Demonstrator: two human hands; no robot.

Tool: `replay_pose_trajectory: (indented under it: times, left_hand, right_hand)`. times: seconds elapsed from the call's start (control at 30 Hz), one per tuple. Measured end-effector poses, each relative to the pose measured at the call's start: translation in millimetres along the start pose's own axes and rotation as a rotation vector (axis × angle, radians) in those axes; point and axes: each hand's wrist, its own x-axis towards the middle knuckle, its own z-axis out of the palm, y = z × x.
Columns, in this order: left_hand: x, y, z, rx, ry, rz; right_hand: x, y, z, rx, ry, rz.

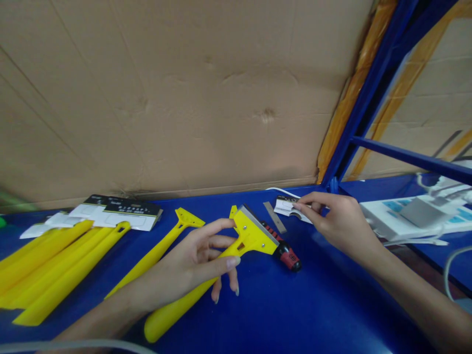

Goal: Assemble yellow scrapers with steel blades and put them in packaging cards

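My left hand point(195, 258) is closed around the neck of a yellow scraper point(254, 236), its thumb on top. Two screws and a metal blade edge show on the scraper's wide head, and its handle slants down to the left. At the right, my right hand point(337, 216) pinches a small white and black printed packet point(284, 207) at the table. A flat grey metal blade point(275, 217) lies just left of that packet. Behind the scraper head rests a red and black tool handle point(289, 256), partly hidden. Another yellow scraper point(158, 250) lies beyond my left forearm.
Several yellow handles point(73, 268) lie at the left, white and black header cards point(121, 211) at their far ends. A cardboard wall point(184, 98) closes off the back of the blue table point(295, 309). A blue metal frame point(368, 98) and a white power strip point(383, 216) with cables stand right.
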Motion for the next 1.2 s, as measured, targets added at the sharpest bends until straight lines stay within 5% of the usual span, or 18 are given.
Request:
replay_pose_trajectory:
  times: [0.37,0.87,1.0,1.2]
  left_hand:
    - [27,10,15,-0.168,0.29,0.007]
    - [21,1,16,-0.159,0.134,0.051]
    - [17,-3,12,-0.139,0.089,0.069]
    - [3,-2,7,-0.093,0.01,0.136]
  right_hand:
    - [1,18,7,-0.419,-0.319,0.138]
    - [2,6,7,-0.603,-0.366,0.059]
    - [3,6,4,-0.582,-0.263,0.019]
    - [-2,-6,-3,-0.035,0.267,-0.127]
